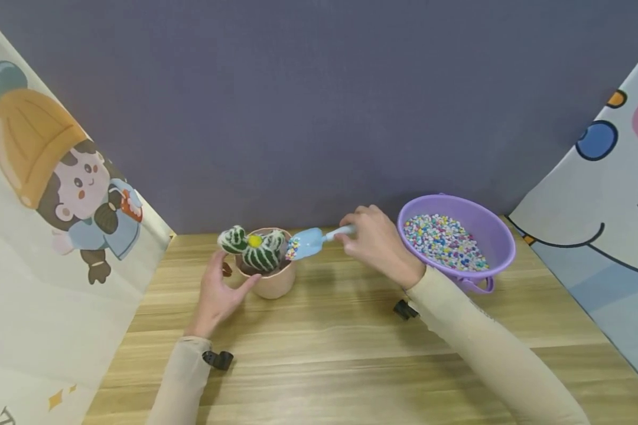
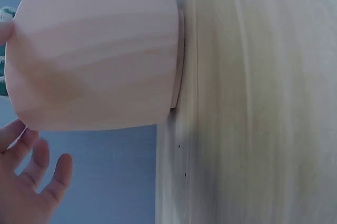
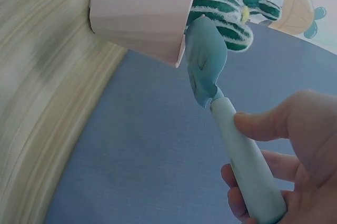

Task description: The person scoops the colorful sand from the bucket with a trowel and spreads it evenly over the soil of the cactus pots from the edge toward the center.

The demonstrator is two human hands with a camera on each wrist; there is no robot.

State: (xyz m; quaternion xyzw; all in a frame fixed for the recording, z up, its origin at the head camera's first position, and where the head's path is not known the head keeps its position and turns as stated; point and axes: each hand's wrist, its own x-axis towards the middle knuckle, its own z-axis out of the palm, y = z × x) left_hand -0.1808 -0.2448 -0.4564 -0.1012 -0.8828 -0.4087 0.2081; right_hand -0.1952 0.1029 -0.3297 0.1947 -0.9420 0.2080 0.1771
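A pale pink flower pot stands upright on the table, holding a green-and-white striped cactus with a yellow flower. My left hand holds the pot's left side, thumb on the near rim and fingers round the far side; the left wrist view shows fingertips right at the rim. With my right hand I grip the light blue handle of a small shovel. Its blade tilts over the pot's right rim, close beside the cactus, with colourful beads at the tip.
A purple basin with a side handle stands at the right, partly filled with multicoloured beads. A dark wall rises behind the wooden table. Panels with cartoon drawings flank both sides.
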